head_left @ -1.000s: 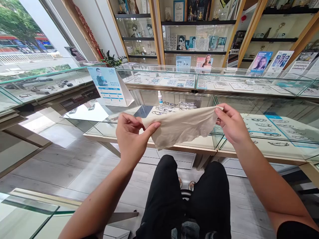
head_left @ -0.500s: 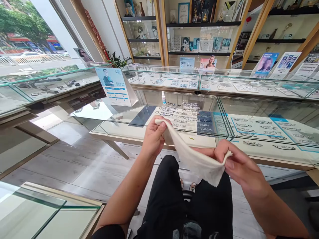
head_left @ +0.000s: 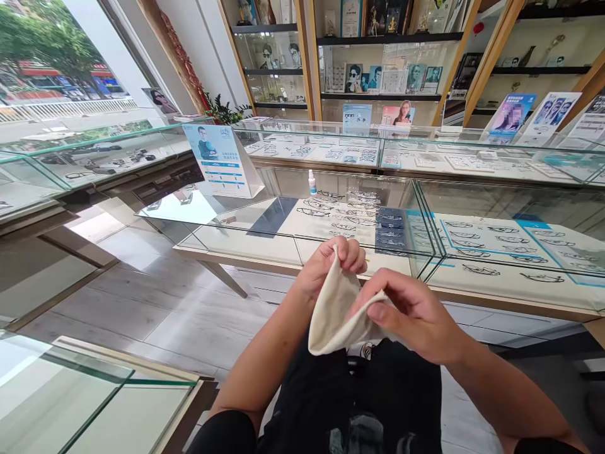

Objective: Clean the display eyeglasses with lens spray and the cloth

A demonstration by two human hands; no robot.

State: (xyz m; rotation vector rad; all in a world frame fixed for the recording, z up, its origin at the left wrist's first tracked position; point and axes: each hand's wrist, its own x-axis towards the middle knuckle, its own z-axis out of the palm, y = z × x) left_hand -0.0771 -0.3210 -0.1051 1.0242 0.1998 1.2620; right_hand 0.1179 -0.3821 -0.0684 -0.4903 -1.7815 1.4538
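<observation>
A cream-coloured cloth [head_left: 331, 315] hangs in a loose fold between my two hands, above my lap. My left hand [head_left: 338, 261] is closed on its upper left corner, fingers curled over the edge. At the right, my right hand [head_left: 411, 312] pinches another edge between thumb and fingers. The cloth sags in a pocket toward me, and part of it is hidden behind the right hand. Beyond my hands, on the glass counter, stands a small white spray bottle [head_left: 312, 183] with a blue label. Rows of eyeglasses [head_left: 352, 217] lie around it.
The glass display case [head_left: 236, 252] runs across in front of me, with a tented sign [head_left: 220, 161] on its left part. Another glass case [head_left: 123, 403] is close at lower left. More eyeglass cases and shelves [head_left: 387, 41] line the back.
My hands have come closer together, the left moving right and down, the right moving left. The cloth, stretched between them before, now folds and sags.
</observation>
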